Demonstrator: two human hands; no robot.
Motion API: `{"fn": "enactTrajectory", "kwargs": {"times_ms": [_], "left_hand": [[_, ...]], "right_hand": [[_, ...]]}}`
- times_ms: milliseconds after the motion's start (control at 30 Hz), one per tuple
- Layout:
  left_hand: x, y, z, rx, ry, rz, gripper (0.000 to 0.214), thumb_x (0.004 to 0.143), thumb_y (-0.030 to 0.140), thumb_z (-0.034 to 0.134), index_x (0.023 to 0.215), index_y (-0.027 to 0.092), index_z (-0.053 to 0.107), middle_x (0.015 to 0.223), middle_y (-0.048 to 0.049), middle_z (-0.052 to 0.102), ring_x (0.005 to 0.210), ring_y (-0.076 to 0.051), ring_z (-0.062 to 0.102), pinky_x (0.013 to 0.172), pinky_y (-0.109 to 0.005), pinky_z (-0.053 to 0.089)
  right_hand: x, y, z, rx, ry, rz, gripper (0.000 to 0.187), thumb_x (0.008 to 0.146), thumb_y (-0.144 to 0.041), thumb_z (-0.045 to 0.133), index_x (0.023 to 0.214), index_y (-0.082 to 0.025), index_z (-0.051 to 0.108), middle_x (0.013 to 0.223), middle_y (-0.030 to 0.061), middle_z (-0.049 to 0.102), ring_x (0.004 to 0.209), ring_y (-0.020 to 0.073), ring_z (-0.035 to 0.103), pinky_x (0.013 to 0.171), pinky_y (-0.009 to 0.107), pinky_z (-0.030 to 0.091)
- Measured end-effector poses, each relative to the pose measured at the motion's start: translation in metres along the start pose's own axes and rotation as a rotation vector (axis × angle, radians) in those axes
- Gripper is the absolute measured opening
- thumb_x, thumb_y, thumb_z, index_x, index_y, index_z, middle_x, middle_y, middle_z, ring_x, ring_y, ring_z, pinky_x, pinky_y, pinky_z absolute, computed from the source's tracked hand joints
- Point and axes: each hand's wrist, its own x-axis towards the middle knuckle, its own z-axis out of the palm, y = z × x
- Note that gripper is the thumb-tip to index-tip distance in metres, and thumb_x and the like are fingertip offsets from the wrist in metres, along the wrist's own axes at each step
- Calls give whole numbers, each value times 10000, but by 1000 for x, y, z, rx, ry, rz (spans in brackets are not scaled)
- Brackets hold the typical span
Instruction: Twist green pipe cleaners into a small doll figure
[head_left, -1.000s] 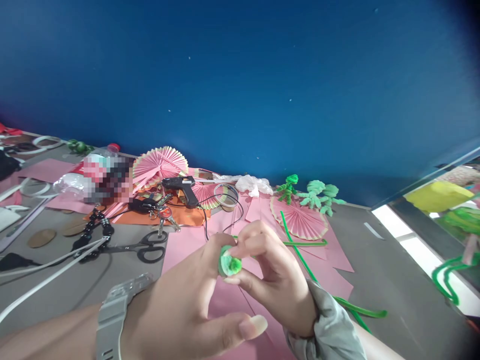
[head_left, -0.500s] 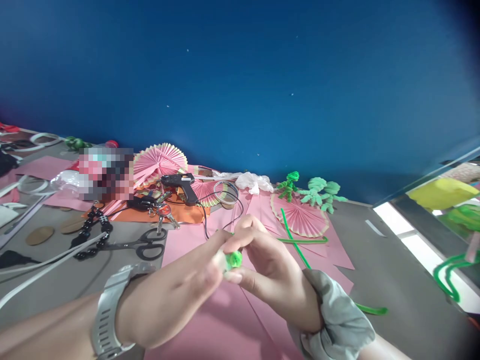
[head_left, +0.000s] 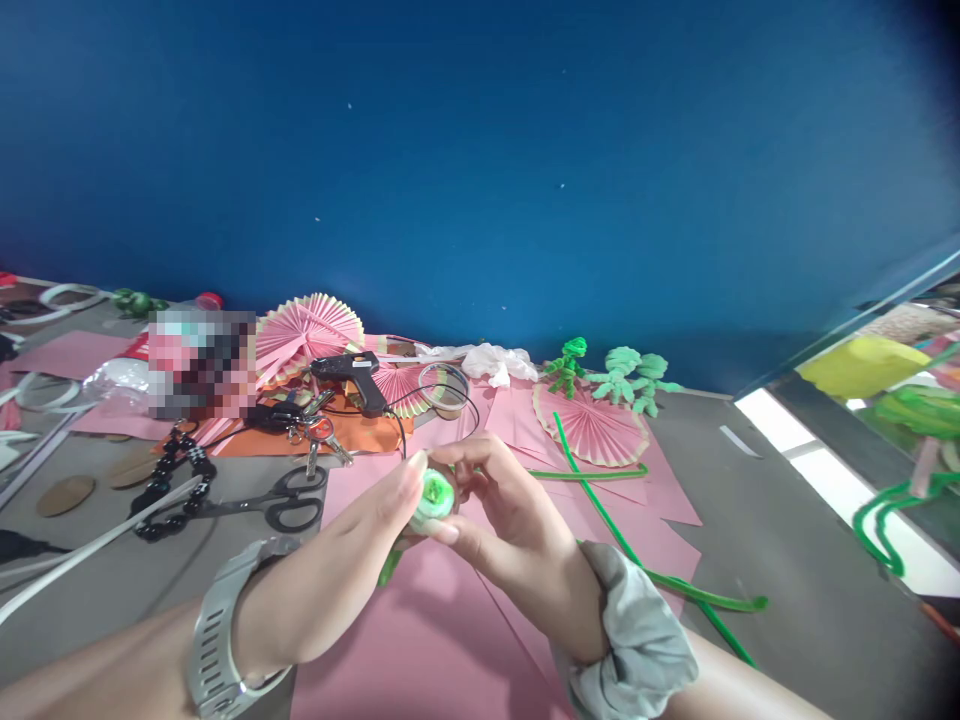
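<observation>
Between both hands is a small green pipe-cleaner coil (head_left: 436, 494), pale on the outer turns and brighter green in the middle. My left hand (head_left: 360, 545), with a grey watch on the wrist, is closed on its left side. My right hand (head_left: 506, 520) pinches the coil from the right, thumb below and fingers curled over the top. A short green end (head_left: 388, 568) pokes out beneath the left hand. Pink paper (head_left: 420, 650) lies under the hands. Loose green pipe cleaners (head_left: 600, 500) cross on the paper to the right of my right hand.
Black scissors (head_left: 289, 500), keys (head_left: 322, 440), a bead string (head_left: 176, 485) and a glue gun (head_left: 356, 375) lie to the left. Pink paper fans (head_left: 311, 330), a tape roll (head_left: 444, 388) and green pipe-cleaner figures (head_left: 621, 372) stand toward the blue wall (head_left: 480, 180). A plastic bottle (head_left: 120, 378) lies far left.
The coil has turned so its round spiral face shows, and both hands have shifted slightly left. A green end now shows below the left hand. The camera view has moved a little.
</observation>
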Motion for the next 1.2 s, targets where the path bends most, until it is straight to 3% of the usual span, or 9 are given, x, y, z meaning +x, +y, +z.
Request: {"fn": "enactTrajectory", "kwargs": {"times_ms": [167,267,467,667,800,933,1100,1200], "left_hand": [[2,-2,3,-48,-51,-197,405,897,457,314,1216,271,481,864,-18,610,937,-176,543,918,-331,415],[3,0,8,-118,-69,-198,387,899,452,320,1169,259,520,969,-17,589,927,-159,529,901,-297,417],[16,-6,13,-347,-1,-218,364,880,453,364,1130,250,533,1051,-25,545,979,-163,501,892,-304,406],[26,2,15,-576,-53,-264,268,878,404,406,932,174,531,701,33,455,620,-87,460,638,-221,408],[27,-2,13,-741,-81,-312,218,874,371,417,805,176,485,593,61,368,532,-72,398,570,-211,371],[26,-16,10,-789,-118,-309,217,869,365,418,786,175,482,596,45,423,504,-63,386,509,-196,326],[24,-24,10,-665,-119,-212,218,833,389,493,760,185,463,579,59,395,483,-53,318,474,-187,279],[22,-16,9,-609,-138,-298,359,836,517,410,705,183,424,551,70,308,478,-58,246,451,-182,236]], "right_hand": [[-2,7,5,-87,34,-40,177,766,-257,643,879,-208,516,833,12,473,757,144,461,707,297,428],[-2,11,7,-69,48,-30,143,773,-247,623,844,-197,509,818,9,451,731,135,447,692,290,424],[1,12,9,357,-32,192,191,815,-307,568,910,-208,435,776,-10,486,723,127,502,657,284,468],[8,7,10,331,68,248,225,798,-357,569,850,-198,419,714,-33,448,627,105,456,552,238,443],[8,11,11,72,99,177,147,834,-322,522,853,-192,456,703,-32,419,634,107,418,574,238,405],[4,13,10,-283,123,-20,117,844,-235,496,950,-190,470,818,8,435,713,131,430,668,272,407],[4,7,-3,-746,-104,-223,143,866,-282,442,876,-146,486,824,66,478,737,188,442,659,327,421],[6,2,-10,-920,-174,-258,295,861,-409,442,929,-127,497,820,86,524,700,202,463,613,335,429]]}}
